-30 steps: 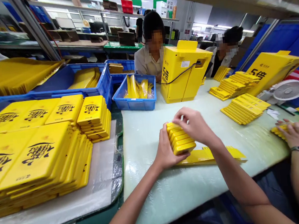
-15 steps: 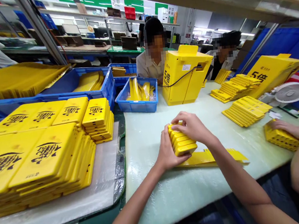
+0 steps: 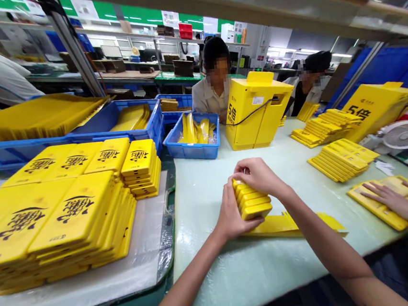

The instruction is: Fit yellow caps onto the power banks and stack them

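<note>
A short stack of yellow plastic panels (image 3: 254,206), with rounded edges, stands tilted over the table in front of me. My left hand (image 3: 230,214) wraps round its left side, thumb along the near lower edge. At the stack's far end, my right hand (image 3: 259,179) has its fingers curled and pinched against the top edge; its fingertips are partly hidden. Just beneath and to the right lie yellow printed sheets or strips (image 3: 286,224), partly covered by my right forearm.
Printed yellow panels (image 3: 76,211) are piled on the left. Behind stand a blue bin (image 3: 192,149) of yellow pieces and a large yellow box (image 3: 249,119). To the right are panel stacks (image 3: 338,161), a white fan (image 3: 406,134) and a co-worker's hand (image 3: 392,197) on yellow panels. People sit opposite.
My right hand's fingers have drawn together at the stack's far edge, while my left keeps its hold. At right, the co-worker's yellow block now lies spread flat under the hands. The view has shifted slightly.
</note>
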